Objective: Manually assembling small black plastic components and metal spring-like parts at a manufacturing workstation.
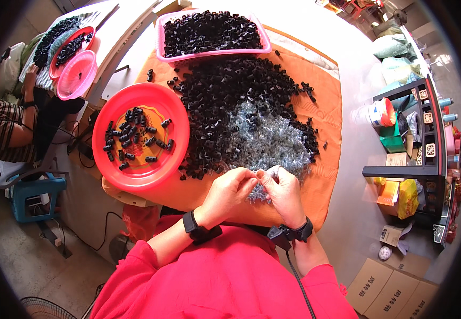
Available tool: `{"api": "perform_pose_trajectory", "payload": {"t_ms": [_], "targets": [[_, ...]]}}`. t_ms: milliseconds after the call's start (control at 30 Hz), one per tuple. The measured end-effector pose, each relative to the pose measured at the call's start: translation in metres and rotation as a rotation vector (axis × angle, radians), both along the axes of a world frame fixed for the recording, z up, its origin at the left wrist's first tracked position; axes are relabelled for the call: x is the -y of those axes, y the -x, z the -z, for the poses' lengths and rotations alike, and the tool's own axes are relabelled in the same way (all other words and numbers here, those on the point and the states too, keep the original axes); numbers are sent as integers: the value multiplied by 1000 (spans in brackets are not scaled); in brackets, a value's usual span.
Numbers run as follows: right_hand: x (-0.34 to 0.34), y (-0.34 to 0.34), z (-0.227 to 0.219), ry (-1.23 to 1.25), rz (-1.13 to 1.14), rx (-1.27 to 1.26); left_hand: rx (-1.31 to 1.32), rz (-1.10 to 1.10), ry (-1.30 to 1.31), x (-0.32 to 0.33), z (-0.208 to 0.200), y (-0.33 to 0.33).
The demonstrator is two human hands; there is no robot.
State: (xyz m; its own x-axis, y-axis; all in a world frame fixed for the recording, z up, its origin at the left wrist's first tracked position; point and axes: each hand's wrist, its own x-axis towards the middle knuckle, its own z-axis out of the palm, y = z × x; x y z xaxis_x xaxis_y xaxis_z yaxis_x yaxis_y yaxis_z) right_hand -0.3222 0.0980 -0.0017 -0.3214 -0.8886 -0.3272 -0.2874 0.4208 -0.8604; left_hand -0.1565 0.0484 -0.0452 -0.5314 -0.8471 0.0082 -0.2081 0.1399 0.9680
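Observation:
My left hand (227, 192) and my right hand (284, 192) meet fingertip to fingertip over the near edge of the orange cloth (323, 114). Both are closed in a pinch; whatever they hold is too small or hidden to make out. Just beyond them lies a heap of small clear plastic pieces (273, 143), spilling under my right hand. Behind and around that heap spreads a large pile of small black plastic parts (214, 90). To the left, a round red tray (180, 125) holds several black cylindrical pieces (129, 130), some lying on its yellow printed middle.
A pink basket (217, 55) full of black parts stands at the back. At far left another person (15, 125) sits by a table with a red tray and a pink bowl (77, 74). On the right are a dark shelf (400, 171), a white bucket (374, 113) and cardboard boxes (390, 290).

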Motion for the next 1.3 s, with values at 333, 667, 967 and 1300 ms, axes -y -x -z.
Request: {"api": "perform_pose_trajectory", "payload": {"t_ms": [333,667,967,1300], "targets": [[-6,1,11,60,31,271,-15,17,-588,3,-7,1],[-6,6,1,44,-14,308,-3,84,-318,4,-15,4],[-7,5,2,5,5,373,-205,55,-762,12,-7,-3],[-6,1,-5,247,128,278,-398,220,-758,12,2,-15]]}}
